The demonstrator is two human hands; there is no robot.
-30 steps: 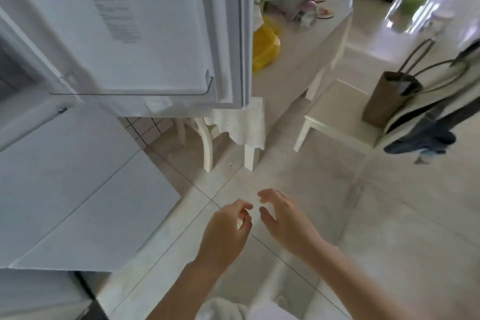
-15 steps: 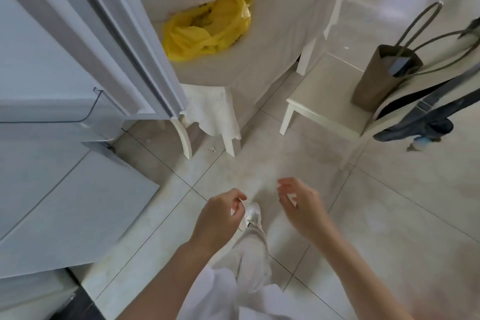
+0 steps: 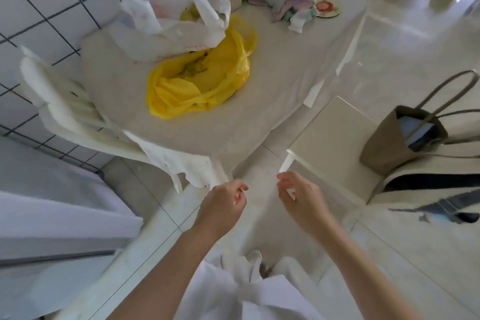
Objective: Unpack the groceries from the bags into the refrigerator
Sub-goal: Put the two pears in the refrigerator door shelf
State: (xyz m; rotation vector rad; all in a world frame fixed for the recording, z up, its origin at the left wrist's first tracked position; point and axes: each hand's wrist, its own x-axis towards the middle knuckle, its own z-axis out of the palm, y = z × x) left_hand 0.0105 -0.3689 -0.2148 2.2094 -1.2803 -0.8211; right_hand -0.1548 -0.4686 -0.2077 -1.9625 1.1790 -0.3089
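Note:
A yellow plastic bag [image 3: 200, 83] lies open on the table [image 3: 285, 67], with greenish produce showing inside. Behind it stands a white plastic bag [image 3: 171, 21] holding more groceries. My left hand [image 3: 220, 208] and my right hand [image 3: 301, 200] hover side by side over the floor, below the table's near edge. Both have loosely curled fingers and hold nothing. Part of the white refrigerator [image 3: 59, 221] shows at the lower left.
A white chair [image 3: 72, 112] stands at the table's left, against a tiled wall. A white bench [image 3: 335, 143] on the right carries a brown tote bag [image 3: 400, 138] and a striped bag [image 3: 426, 192]. Cloths and coasters [image 3: 296, 0] lie at the table's far end.
The view has swung from the refrigerator door to the table, which is now closer. Both hands stay empty in front of me, a little further apart.

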